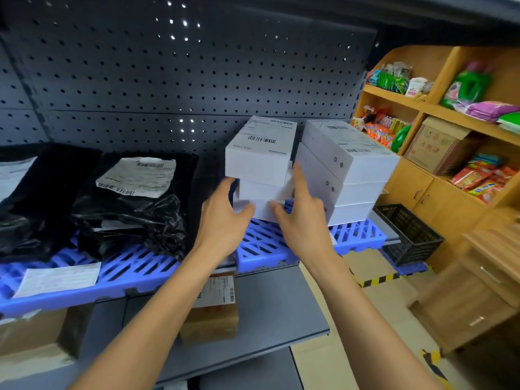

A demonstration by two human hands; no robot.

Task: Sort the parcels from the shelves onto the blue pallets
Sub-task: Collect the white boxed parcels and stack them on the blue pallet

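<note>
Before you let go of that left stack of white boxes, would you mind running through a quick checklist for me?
1. Left stack on the blue pallet: ok.
2. Boxes squared up: not ok, the top box sits skewed over the ones below.
3. Left hand steadying the stack: ok, fingers on its left side.
4. Right hand steadying it: ok, fingers against its right side and front.
5. Clearance from the right stack: cannot tell, the gap is hidden.
6. Label on the top box facing up: ok.

white labelled parcels [260,153] stacked on blue pallet [264,249], black bags [126,204] beside
</note>
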